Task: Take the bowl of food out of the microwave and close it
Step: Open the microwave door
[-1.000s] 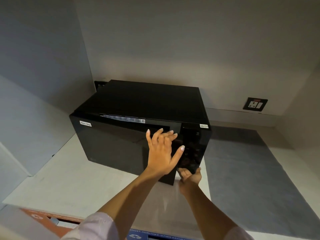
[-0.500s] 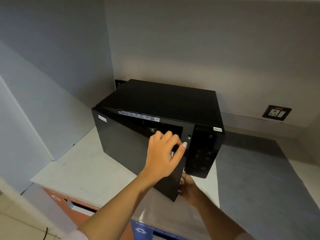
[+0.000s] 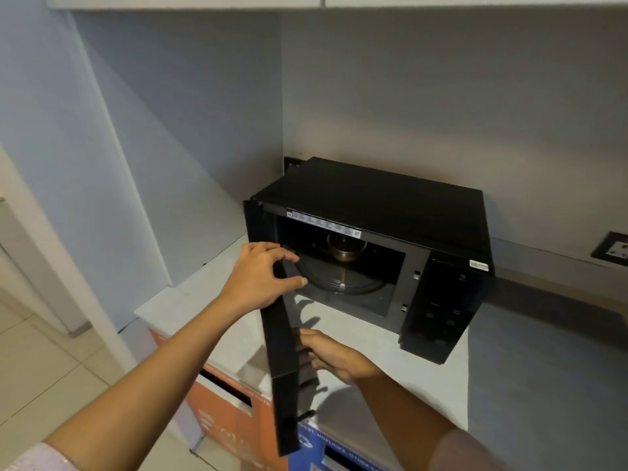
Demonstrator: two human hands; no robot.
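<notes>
A black microwave stands on a pale counter, its door swung out toward me, nearly edge-on. Inside, a small dark metal bowl sits at the back of the glass turntable; its contents are hidden. My left hand grips the door's top edge, fingers curled over it. My right hand rests against the door's inner face lower down, fingers spread.
The control panel is on the microwave's right. A grey mat covers the counter to the right, below a wall socket. Orange and blue bins sit under the counter's edge. A wall stands close on the left.
The door has gone from shut to wide open, pulled toward me by both hands. The cavity and bowl now show. My view has shifted left and back.
</notes>
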